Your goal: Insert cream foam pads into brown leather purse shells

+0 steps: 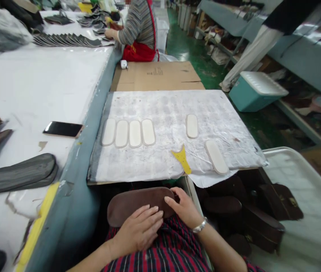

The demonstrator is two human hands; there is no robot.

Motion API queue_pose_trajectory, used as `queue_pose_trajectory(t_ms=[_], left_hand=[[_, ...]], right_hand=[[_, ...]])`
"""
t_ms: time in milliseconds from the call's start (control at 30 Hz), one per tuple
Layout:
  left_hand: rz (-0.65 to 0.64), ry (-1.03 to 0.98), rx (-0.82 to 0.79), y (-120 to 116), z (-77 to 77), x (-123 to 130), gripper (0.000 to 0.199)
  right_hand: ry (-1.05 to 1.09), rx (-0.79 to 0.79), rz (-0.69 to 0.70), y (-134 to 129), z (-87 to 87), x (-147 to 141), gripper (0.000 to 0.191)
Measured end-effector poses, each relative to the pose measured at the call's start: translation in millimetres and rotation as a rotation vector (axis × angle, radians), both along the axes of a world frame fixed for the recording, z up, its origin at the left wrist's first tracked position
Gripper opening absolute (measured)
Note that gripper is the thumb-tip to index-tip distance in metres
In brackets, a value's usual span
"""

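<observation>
Left of the white-covered desk [163,162], two stacked, dark grey, flat soles [15,173] and one black-screened phone [64,129] are seen. On its left half, four cream oval pads [122,134] are lined up. Before it, one long, smooth brown piece [132,204] is apparently being steadied, covered by the flat, open left hand [141,228] and gripped at its right end by the right hand [185,207]; next, a secure hold seems called for. Toward the desk's right, one yellow forked piece [182,158] and two more cream pads [192,126] [216,156] are placed.
</observation>
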State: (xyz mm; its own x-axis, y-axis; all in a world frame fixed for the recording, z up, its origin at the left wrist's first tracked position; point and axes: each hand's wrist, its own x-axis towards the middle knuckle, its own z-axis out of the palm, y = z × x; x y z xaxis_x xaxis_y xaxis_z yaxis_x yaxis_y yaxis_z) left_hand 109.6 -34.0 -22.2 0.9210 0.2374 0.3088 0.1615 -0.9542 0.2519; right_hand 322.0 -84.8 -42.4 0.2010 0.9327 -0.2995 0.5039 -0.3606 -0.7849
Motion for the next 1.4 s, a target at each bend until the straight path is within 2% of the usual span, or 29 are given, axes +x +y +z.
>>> queue_pose_trajectory(t_ms=[33, 67, 100, 167, 200, 233, 300, 333, 400, 567, 933, 1067, 1167, 1233, 1333, 1400], left_hand=[[0.083, -0.031, -0.051, 1.2, -1.3, -16.8, 0.038], [0.24, -0.06, -0.123, 2.4, -2.6, -35.0, 0.041], [0.455, -0.086, -0.223, 3.4, -3.9, -52.9, 0.045], [0.898, -0.15, -0.544, 4.4, -7.0, -81.7, 0.047], [1.041, -0.194, -0.759, 4.3, -8.8, -90.1, 0.047], [1.103, -0.248, -0.986, 3.6, -10.7, -94.0, 0.047], [1.075, -0.368, -1.366, 0.5, -14.3, -90.1, 0.047], [1.038, -0.42, -1.487, -1.7, -15.6, -84.2, 0.047], [0.983, -0.504, -1.613, -6.5, -16.6, -71.1, 0.046], [0.883, -0.567, -1.691, -11.8, -13.7, -61.2, 0.055], [0.711, -0.412, -1.542, -4.5, -12.1, -77.4, 0.056], [0.703, -0.387, -1.481, -2.2, -11.8, -82.0, 0.059], [0.74, -0.356, -1.392, -2.3, -13.3, -85.2, 0.059], [0.853, -0.365, -1.323, -5.4, -13.5, -86.1, 0.055], [1.078, -0.274, -1.281, -14.3, -9.3, -84.3, 0.036], [1.103, -0.128, -1.426, -20.5, -4.4, -80.0, 0.039]], right_hand=[[-0.054, 0.009, 0.01, -0.3, 1.4, 1.2, 0.031], [-0.139, 0.037, 0.022, 0.0, 3.5, 2.6, 0.037], [-0.248, 0.087, 0.049, 1.2, 6.1, 3.7, 0.046], [-0.472, 0.23, 0.186, 6.3, 11.8, 3.9, 0.059], [-0.555, 0.295, 0.298, 10.0, 14.2, 2.8, 0.062], [-0.611, 0.343, 0.418, 14.1, 16.0, 1.0, 0.063], [-0.664, 0.376, 0.624, 21.9, 17.4, -3.2, 0.065], [-0.673, 0.374, 0.697, 25.0, 17.3, -4.9, 0.067], [-0.684, 0.358, 0.784, 29.2, 16.8, -6.6, 0.069], [-0.715, 0.392, 0.868, 31.2, 19.3, -6.0, 0.074], [-0.645, 0.434, 1.005, 32.1, 26.5, -37.9, 0.08], [-0.529, 0.404, 0.984, 34.9, 32.4, -44.4, 0.081], [-0.399, 0.302, 0.733, 47.1, 32.1, -44.7, 0.058], [-0.34, 0.232, 0.588, 60.3, 30.3, -44.9, 0.046], [-0.267, 0.119, 0.623, 81.3, 28.5, -45.9, 0.04], [-0.203, 0.02, 0.691, 92.9, 28.6, -47.1, 0.04]])
